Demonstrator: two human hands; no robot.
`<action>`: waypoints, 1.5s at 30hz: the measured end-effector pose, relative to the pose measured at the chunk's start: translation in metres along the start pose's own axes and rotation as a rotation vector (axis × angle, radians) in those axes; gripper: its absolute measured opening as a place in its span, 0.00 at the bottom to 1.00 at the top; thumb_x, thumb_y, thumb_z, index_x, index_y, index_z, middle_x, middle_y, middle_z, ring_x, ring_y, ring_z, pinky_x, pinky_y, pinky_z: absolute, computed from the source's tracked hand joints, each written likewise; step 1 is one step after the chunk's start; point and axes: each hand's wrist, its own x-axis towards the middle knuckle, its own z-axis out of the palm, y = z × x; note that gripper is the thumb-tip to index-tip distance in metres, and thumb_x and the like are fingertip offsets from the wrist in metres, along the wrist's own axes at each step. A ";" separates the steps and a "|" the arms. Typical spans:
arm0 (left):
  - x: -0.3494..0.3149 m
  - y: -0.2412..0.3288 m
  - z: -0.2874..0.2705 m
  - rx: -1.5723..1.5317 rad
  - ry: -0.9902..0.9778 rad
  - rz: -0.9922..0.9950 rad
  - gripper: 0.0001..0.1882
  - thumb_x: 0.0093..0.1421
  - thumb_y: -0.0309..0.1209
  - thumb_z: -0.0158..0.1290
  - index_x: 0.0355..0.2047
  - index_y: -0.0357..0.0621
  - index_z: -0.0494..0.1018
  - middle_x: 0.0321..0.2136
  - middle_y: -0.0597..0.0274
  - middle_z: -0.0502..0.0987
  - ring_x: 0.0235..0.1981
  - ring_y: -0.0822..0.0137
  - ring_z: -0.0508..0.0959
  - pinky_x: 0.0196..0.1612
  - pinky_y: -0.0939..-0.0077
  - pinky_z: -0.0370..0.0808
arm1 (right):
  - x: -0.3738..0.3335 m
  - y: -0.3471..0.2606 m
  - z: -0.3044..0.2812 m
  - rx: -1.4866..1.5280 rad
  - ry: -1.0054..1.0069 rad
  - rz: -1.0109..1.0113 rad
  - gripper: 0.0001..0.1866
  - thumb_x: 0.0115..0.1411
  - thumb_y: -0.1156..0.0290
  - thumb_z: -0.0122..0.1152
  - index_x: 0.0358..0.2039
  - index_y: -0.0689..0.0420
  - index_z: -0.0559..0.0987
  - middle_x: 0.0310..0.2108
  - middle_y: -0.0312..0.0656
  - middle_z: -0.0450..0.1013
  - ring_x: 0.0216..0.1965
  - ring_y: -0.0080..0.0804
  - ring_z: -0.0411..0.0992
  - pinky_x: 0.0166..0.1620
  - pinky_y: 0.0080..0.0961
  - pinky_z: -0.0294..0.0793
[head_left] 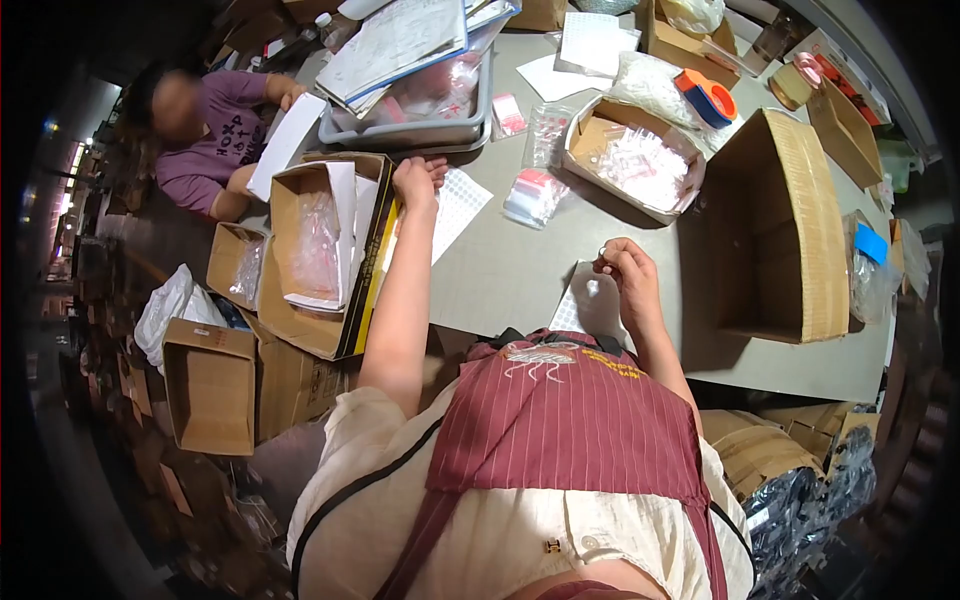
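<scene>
My left hand [418,182] is stretched out beside a gray bin [485,112], fingers extended and apart, holding nothing that I can see. Below it stands a cardboard box [285,318] with a black and yellow side, holding white papers [345,215] and clear plastic bags [316,250]. A white sheet of round stickers [462,205] lies just right of that hand. Near the table's front edge, my right hand [630,270] is closed in a pinch; whatever small thing sits at the fingertips is too small to name. Under it lies another sheet of round stickers [578,305].
A low carton [580,172] of small clear bags stands beyond my right hand. To the right is a tall cardboard box [815,230]. Orange and blue tape rolls [712,100] lie behind. Bundled zip bags [535,195] rest mid-table. A co-worker in a purple shirt [190,150] sits at left.
</scene>
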 end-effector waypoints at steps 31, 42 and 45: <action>-0.257 -0.014 0.050 -0.083 -0.763 -0.196 0.17 0.72 0.26 0.50 0.57 0.28 0.76 0.45 0.53 0.84 0.39 0.71 0.83 0.45 0.77 0.81 | -0.027 -0.027 0.007 -1.209 -0.183 -1.078 0.19 0.49 0.74 0.67 0.44 0.57 0.83 0.51 0.43 0.79 0.53 0.39 0.76 0.61 0.41 0.70; -0.270 -0.006 0.064 -0.031 -0.921 -0.272 0.20 0.72 0.29 0.49 0.60 0.29 0.73 0.46 0.49 0.83 0.43 0.65 0.85 0.44 0.79 0.80 | -0.015 -0.002 -0.015 -0.101 -0.145 0.004 0.29 0.63 0.70 0.71 0.61 0.64 0.71 0.46 0.42 0.78 0.46 0.26 0.77 0.50 0.24 0.77; -0.270 -0.010 0.065 0.043 -1.009 -0.319 0.22 0.72 0.27 0.50 0.64 0.30 0.70 0.46 0.49 0.84 0.44 0.66 0.85 0.44 0.78 0.80 | -0.014 0.002 -0.017 -0.199 -0.064 -0.067 0.26 0.61 0.75 0.71 0.59 0.63 0.73 0.40 0.40 0.79 0.41 0.23 0.77 0.45 0.21 0.78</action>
